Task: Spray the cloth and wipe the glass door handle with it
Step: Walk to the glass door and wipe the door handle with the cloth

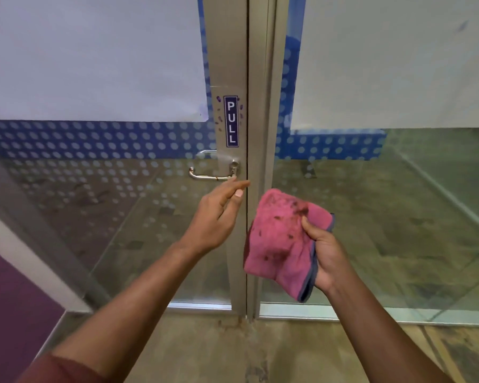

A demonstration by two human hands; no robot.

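1. Glass door (122, 217), metal frame; handle (213, 175) below PULL sticker (231, 121).
2. Left hand (219, 217) spread, empty, near handle.
3. Right hand (322, 255) pinches pink cloth (282, 244) (stained); wrap it fully around handle.

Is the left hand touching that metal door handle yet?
Apart. The head view shows the left hand reaching toward the door handle, fingers extended, with a visible strip of door frame between fingertips and lever.
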